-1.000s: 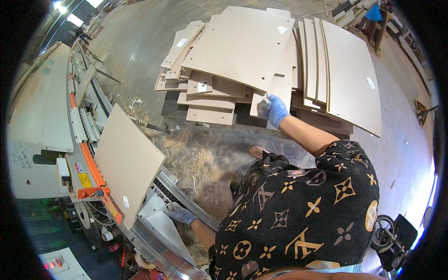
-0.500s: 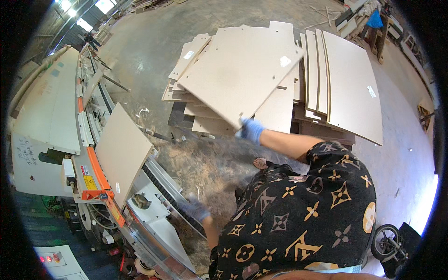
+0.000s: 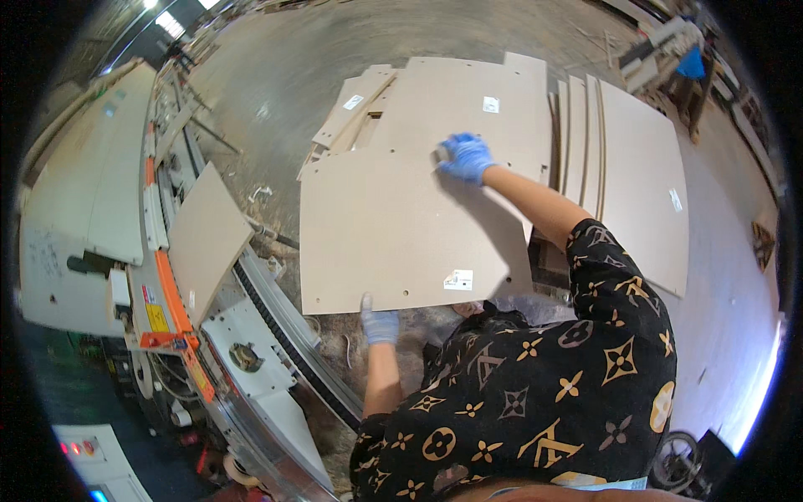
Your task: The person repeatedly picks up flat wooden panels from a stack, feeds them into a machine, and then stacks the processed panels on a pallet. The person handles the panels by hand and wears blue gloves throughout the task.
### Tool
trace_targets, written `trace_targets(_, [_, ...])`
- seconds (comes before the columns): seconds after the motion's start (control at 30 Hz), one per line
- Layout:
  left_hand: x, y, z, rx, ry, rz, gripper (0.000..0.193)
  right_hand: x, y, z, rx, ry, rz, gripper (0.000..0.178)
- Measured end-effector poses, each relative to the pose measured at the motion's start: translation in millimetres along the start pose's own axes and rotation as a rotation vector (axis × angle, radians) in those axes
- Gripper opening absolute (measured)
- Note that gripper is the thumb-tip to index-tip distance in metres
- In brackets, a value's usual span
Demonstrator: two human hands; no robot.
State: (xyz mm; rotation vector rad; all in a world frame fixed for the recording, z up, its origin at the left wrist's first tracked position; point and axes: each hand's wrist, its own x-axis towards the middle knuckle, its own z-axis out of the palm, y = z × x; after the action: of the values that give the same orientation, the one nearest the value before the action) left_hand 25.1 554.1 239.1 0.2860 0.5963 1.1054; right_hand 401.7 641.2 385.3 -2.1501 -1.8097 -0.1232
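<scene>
A large beige board (image 3: 376,226) with small holes and a white label lies tilted toward me over the near side of a stack of similar boards (image 3: 456,92). My left hand (image 3: 381,325), in a blue-grey glove, is closed on its near edge, thumb on top and fingers hidden underneath. By the board's far edge my right hand (image 3: 467,159), gloved in blue, is closed with curled fingers against it; the fingertips are partly hidden. A shadow from my right arm falls across the board.
Left of me runs a long machine (image 3: 171,289) with an orange rail; another beige board (image 3: 209,238) rests on it. Several boards lean together (image 3: 644,184) at the right of the stack. A control panel (image 3: 100,460) sits lower left, a wheel (image 3: 676,460) lower right.
The board has swung round and come toward me, its label now near my side. My left hand has risen from beside the machine to its near edge; my right has moved from the near corner to the far edge.
</scene>
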Motion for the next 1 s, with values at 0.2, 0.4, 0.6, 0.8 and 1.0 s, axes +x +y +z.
trace_targets(0.2, [-8,-32,26,-0.090,0.126,-0.018,0.046,44,57,20,0.031,-0.091,-0.007,0.052])
trace_targets(0.4, [-45,-9,45,0.027,0.076,0.274,0.056,79,47,31,0.214,-0.327,-0.019,0.057])
trace_targets(0.6, [-101,49,23,0.036,0.285,0.423,0.058,87,-44,55,0.679,-0.524,0.017,0.052])
trace_targets(0.8, [-129,143,-38,-0.012,0.309,0.653,0.063,81,-172,113,0.889,-0.568,0.042,0.042])
trace_targets(1.0, [-183,251,-123,0.341,0.349,0.837,0.055,0,-280,155,1.148,-0.995,0.309,0.045])
